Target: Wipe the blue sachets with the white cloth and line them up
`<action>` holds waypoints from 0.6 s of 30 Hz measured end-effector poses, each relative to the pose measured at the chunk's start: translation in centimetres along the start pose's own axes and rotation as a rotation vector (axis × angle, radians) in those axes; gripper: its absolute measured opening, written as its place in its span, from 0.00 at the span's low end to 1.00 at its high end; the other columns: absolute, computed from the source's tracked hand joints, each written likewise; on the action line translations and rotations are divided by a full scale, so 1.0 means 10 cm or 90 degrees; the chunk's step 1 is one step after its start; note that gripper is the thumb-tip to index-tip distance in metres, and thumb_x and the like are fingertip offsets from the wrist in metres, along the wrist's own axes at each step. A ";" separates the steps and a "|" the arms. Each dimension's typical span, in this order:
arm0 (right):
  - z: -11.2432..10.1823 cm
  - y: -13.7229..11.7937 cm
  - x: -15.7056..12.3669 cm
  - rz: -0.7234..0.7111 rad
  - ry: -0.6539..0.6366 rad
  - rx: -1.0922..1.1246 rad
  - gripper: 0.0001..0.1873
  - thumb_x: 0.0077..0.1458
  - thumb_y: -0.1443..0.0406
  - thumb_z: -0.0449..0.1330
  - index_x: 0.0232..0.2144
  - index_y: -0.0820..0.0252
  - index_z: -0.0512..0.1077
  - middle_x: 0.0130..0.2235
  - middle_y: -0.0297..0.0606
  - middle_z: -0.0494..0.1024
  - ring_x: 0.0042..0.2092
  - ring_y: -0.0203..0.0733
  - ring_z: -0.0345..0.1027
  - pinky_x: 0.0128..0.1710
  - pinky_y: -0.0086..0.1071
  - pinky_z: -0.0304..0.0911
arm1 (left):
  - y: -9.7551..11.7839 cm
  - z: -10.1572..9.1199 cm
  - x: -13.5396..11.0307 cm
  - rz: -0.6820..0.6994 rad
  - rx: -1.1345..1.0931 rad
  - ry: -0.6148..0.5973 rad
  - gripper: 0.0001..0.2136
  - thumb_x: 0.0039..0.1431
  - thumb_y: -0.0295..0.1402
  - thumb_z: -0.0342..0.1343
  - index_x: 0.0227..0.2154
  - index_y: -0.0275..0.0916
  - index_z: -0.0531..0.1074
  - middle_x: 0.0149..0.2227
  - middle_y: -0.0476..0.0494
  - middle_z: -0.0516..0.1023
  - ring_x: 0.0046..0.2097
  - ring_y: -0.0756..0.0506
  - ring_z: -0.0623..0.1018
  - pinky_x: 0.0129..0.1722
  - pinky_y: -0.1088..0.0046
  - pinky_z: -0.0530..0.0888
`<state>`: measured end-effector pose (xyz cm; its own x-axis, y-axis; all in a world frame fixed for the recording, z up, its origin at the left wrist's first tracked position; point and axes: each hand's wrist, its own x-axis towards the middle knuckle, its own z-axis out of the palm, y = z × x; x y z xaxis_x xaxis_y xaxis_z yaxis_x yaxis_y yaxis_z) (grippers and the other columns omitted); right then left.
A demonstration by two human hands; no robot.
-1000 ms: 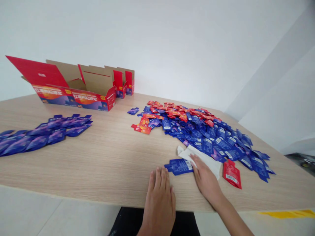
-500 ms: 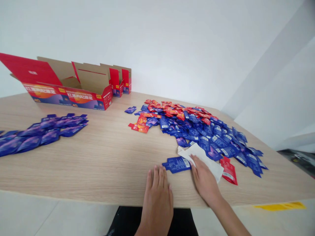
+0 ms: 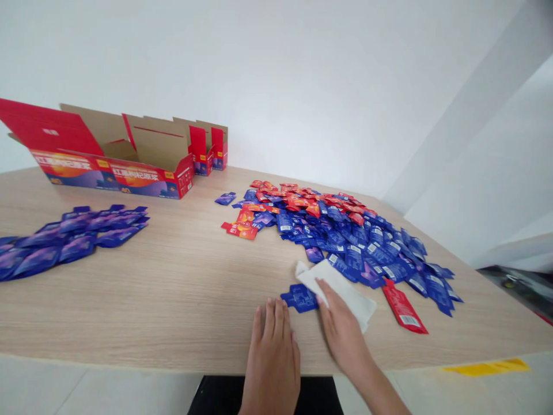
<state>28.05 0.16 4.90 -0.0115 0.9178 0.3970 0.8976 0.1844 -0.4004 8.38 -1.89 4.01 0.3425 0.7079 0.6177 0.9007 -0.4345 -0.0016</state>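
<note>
My left hand (image 3: pixel 273 351) lies flat at the table's near edge, fingers stretched out and together, its tips close to a blue pouch (image 3: pixel 301 297). My right hand (image 3: pixel 341 328) holds a folded white cloth (image 3: pixel 343 291) and presses it over the right end of that pouch. The pouch lies flat, back side up, its narrow neck pointing left. To the right of the cloth is a red pouch (image 3: pixel 404 308) with a barcode. Behind the cloth spreads a large heap of blue and red pouches (image 3: pixel 341 230).
Overlapping blue-purple pouches (image 3: pixel 78 245) lie in rows at the left. Open red cardboard boxes (image 3: pixel 142 183) stand at the back left, against the white wall. A few orange pouches (image 3: pixel 242 227) lie at the heap's left edge.
My right hand and the cloth have slid left, covering more of the blue pouch. The red pouch now lies apart from the cloth. My left hand stays nearly in place.
</note>
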 end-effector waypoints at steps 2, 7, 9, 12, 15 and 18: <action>0.08 -0.22 -0.03 -0.125 -0.088 0.040 0.25 0.72 0.63 0.48 0.68 0.54 0.64 0.68 0.42 0.67 0.69 0.47 0.60 0.69 0.49 0.59 | -0.01 -0.01 0.01 0.014 0.003 -0.001 0.21 0.68 0.33 0.44 0.59 0.32 0.71 0.60 0.40 0.77 0.64 0.40 0.71 0.64 0.55 0.65; -0.07 0.09 -0.02 -0.003 -0.025 -0.045 0.25 0.71 0.62 0.48 0.64 0.64 0.69 0.65 0.52 0.71 0.67 0.54 0.64 0.68 0.56 0.59 | -0.04 0.01 -0.01 0.016 0.021 0.012 0.22 0.68 0.34 0.45 0.59 0.31 0.70 0.61 0.41 0.75 0.65 0.40 0.69 0.64 0.57 0.64; -0.13 0.23 0.00 0.075 0.024 -0.070 0.26 0.71 0.60 0.48 0.63 0.68 0.70 0.63 0.56 0.73 0.66 0.57 0.65 0.67 0.58 0.60 | -0.04 0.03 -0.02 0.014 0.023 0.020 0.22 0.68 0.34 0.45 0.60 0.30 0.70 0.62 0.41 0.75 0.65 0.40 0.69 0.64 0.57 0.64; -0.07 0.05 -0.01 0.040 0.020 -0.014 0.25 0.72 0.61 0.46 0.66 0.61 0.67 0.65 0.49 0.72 0.67 0.52 0.65 0.67 0.54 0.61 | -0.04 0.03 -0.01 0.019 0.034 0.034 0.22 0.67 0.34 0.45 0.59 0.29 0.71 0.61 0.40 0.75 0.64 0.39 0.70 0.64 0.57 0.64; 0.02 -0.24 -0.02 -0.115 -0.091 0.051 0.26 0.72 0.65 0.48 0.68 0.53 0.64 0.68 0.40 0.67 0.69 0.45 0.60 0.69 0.49 0.58 | -0.06 0.01 0.01 0.051 0.034 0.023 0.21 0.67 0.33 0.44 0.57 0.33 0.72 0.59 0.42 0.77 0.63 0.40 0.72 0.64 0.55 0.63; -0.02 -0.14 0.01 -0.097 -0.097 0.010 0.24 0.70 0.66 0.49 0.65 0.56 0.68 0.67 0.44 0.70 0.68 0.49 0.63 0.69 0.53 0.58 | -0.07 -0.01 0.01 0.045 0.029 0.018 0.21 0.67 0.33 0.44 0.58 0.32 0.72 0.60 0.42 0.77 0.63 0.39 0.71 0.64 0.55 0.63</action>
<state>26.90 -0.11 5.70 -0.2134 0.9213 0.3249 0.8735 0.3289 -0.3589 7.71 -1.55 4.10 0.3984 0.6598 0.6371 0.8859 -0.4567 -0.0810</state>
